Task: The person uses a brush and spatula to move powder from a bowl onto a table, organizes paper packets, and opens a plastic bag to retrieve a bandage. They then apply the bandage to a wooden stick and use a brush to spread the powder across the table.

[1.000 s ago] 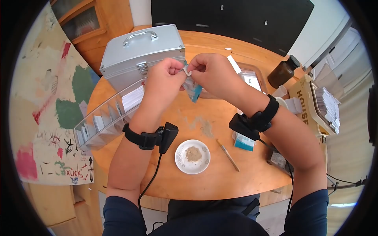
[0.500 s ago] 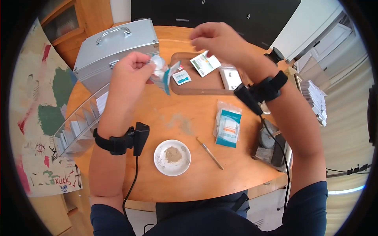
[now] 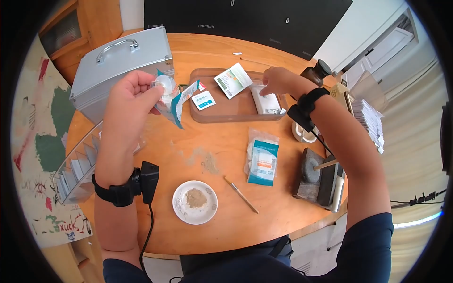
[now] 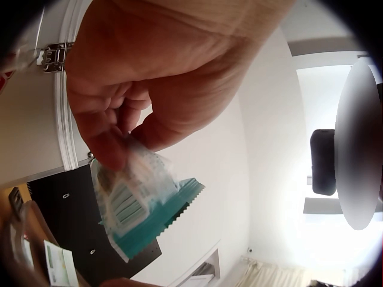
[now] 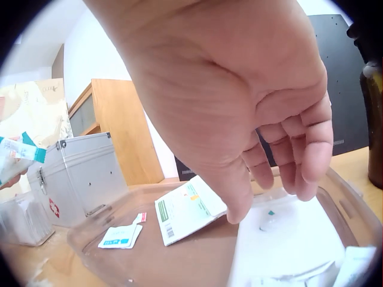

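Teal and clear plastic packet raised above the bench, between the silver case and the brown tray; only my left hand holds it now. Change: a second ago both hands were at the packet; since then my right hand has come away and gone over to the tray. So the packet hangs from one grip, and the right is free of it. Left fingers: curled in, thumb against them, pinching the packet near its clear end, its teal, saw-edged strip sticking out beyond. Right fingers: loosely bent, thumb set apart from them, grasping nothing that I can make out. They are just over the white stack at the tray's right end; whether the tips touch it, I cannot tell. Beside the thumb, a green-and-white packet; further left in the tray, a small blue-and-white sachet. Nearer me, a second teal packet lies flat on the bench. To its left, a thin wooden-handled tool, then a white dish with tan powder in it. Beyond the dish, a pale smear on the wood.
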`<action>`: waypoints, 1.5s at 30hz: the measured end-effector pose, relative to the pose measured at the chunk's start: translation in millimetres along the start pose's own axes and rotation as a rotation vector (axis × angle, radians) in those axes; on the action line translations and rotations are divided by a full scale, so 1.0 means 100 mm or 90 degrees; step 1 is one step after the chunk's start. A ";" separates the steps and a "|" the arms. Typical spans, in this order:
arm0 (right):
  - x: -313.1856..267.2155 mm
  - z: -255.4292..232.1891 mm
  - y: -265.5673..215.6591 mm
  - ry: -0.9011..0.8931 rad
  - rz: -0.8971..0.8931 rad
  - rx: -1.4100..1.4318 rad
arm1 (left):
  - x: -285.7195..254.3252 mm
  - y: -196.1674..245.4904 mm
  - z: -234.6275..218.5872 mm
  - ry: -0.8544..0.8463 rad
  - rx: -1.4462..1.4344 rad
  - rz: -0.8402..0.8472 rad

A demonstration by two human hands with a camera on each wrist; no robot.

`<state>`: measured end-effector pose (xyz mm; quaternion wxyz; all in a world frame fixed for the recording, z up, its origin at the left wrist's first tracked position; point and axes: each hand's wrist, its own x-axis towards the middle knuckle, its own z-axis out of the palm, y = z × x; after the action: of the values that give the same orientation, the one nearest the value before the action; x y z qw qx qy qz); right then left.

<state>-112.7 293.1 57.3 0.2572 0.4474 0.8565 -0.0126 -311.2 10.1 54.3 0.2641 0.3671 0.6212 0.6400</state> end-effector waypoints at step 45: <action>-0.40 0.02 0.00 0.183 -0.173 0.618 | -0.01 -0.18 0.15 -0.101 -0.001 -0.042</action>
<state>-93.3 262.5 73.9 -0.1036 0.3972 0.8288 -0.3802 -300.3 20.0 35.7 0.3337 0.3956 0.6096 0.6004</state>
